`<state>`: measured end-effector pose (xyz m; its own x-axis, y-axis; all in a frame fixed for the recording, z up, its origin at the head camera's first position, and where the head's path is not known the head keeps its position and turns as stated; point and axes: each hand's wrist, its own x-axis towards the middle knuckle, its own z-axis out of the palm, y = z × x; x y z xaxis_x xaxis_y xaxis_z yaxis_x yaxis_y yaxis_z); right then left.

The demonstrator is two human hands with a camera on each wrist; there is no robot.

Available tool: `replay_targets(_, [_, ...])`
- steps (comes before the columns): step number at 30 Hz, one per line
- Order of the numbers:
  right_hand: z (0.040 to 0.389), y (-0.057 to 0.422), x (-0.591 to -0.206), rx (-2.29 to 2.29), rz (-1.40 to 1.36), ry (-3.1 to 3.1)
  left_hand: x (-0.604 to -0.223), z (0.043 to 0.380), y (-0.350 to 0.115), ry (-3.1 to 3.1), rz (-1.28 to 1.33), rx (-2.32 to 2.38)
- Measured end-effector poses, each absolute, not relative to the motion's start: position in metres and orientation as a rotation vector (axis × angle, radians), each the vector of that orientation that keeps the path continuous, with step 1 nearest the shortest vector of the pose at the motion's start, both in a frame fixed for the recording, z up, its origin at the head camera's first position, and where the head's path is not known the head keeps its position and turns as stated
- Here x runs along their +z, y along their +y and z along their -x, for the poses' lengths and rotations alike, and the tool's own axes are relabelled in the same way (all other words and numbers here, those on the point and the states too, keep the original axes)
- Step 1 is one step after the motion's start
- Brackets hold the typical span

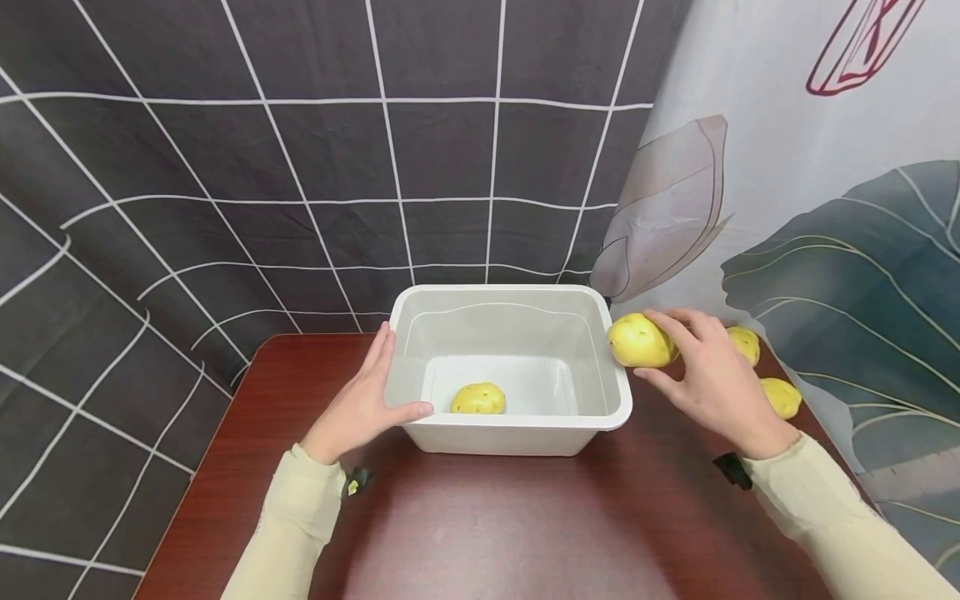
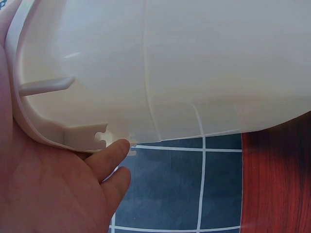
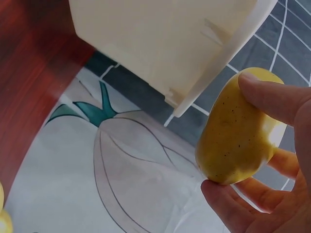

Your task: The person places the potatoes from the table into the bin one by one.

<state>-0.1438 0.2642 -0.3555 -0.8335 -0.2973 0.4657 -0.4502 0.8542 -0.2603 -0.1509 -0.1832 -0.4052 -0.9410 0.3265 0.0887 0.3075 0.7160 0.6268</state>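
A white plastic basin (image 1: 510,433) stands on the table, with one yellow potato (image 1: 478,398) lying inside near its front wall. My left hand (image 1: 358,407) grips the basin's left front corner, thumb over the front rim. In the left wrist view two fingertips (image 2: 116,153) show beneath the rim, against the outer side. Just outside the right rim, my right hand (image 1: 708,375) holds another yellow potato (image 1: 641,340) between thumb and fingers. The right wrist view shows this potato (image 3: 238,128) raised beside the basin's outer wall (image 3: 160,39).
Two more potatoes lie at the table's right edge, one farther back (image 1: 745,343) and one nearer (image 1: 782,397), both beyond my right hand. A dark grid-patterned cloth (image 1: 442,150) hangs behind the reddish-brown table (image 1: 495,525); a pale leaf-patterned cloth (image 1: 757,167) hangs at the right.
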Motion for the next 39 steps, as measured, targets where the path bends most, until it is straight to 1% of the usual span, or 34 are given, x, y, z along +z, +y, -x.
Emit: replay_targets(39, [0.136,0.235,-0.352,0.487,-0.611,-2.594,-0.403,0.150,-0.183,2.871,-0.532,1.076])
